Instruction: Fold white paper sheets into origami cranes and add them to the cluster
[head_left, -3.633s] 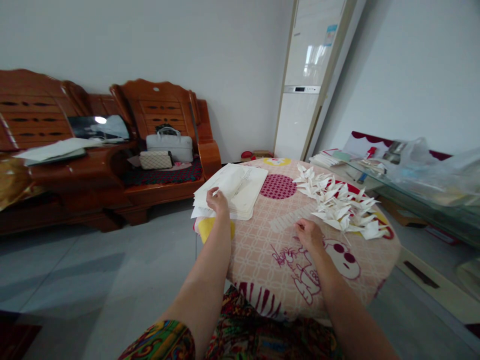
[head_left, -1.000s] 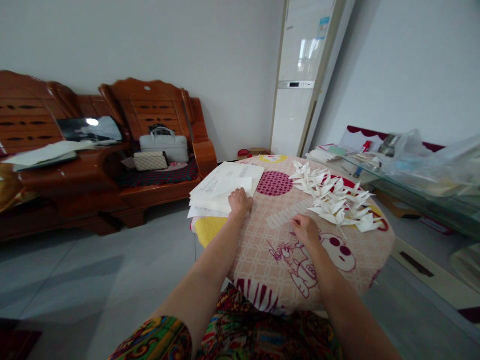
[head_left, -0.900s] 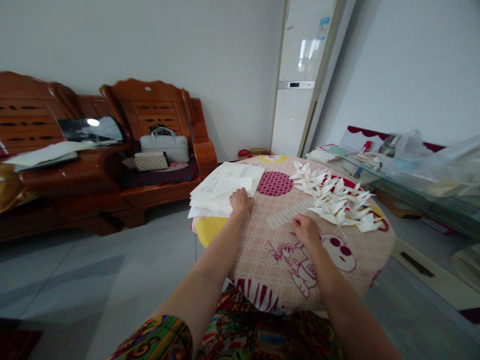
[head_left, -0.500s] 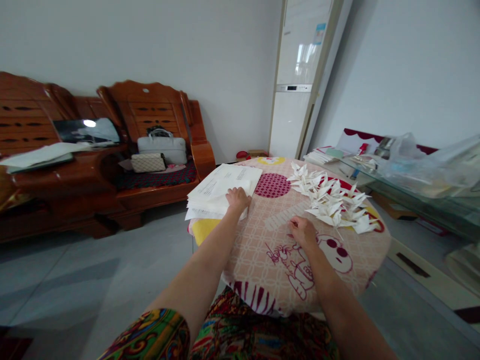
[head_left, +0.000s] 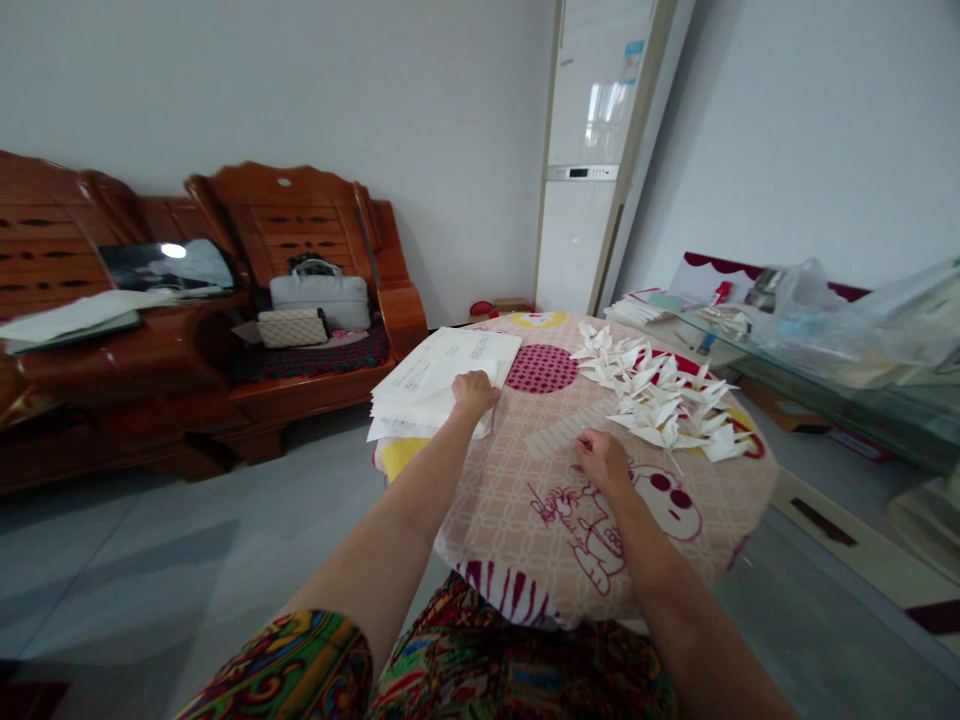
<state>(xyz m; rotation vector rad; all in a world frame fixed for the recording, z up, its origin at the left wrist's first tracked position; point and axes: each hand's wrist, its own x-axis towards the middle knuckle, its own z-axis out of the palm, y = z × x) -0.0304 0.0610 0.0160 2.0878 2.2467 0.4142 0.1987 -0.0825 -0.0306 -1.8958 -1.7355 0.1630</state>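
Observation:
My left hand (head_left: 474,391) lies on the near right corner of a stack of white printed paper (head_left: 439,377) at the left of a round table (head_left: 540,500), its fingers curled over the top sheet's edge. My right hand (head_left: 599,461) rests on the patterned pink tablecloth, fingers loosely curled, nothing visible in it. A pile of several folded white paper cranes (head_left: 664,405) lies just beyond and right of the right hand.
Carved wooden chairs (head_left: 300,250) with a white bag (head_left: 319,297) and a quilted purse (head_left: 291,327) stand at the left. A tall white air conditioner (head_left: 581,160) stands behind the table. A glass-topped table (head_left: 825,370) with plastic bags and books is at the right.
My left hand has moved from the stack's left edge, where a sheet was lifted and curled, to its near right corner; the sheet now lies flat. The right hand stayed put.

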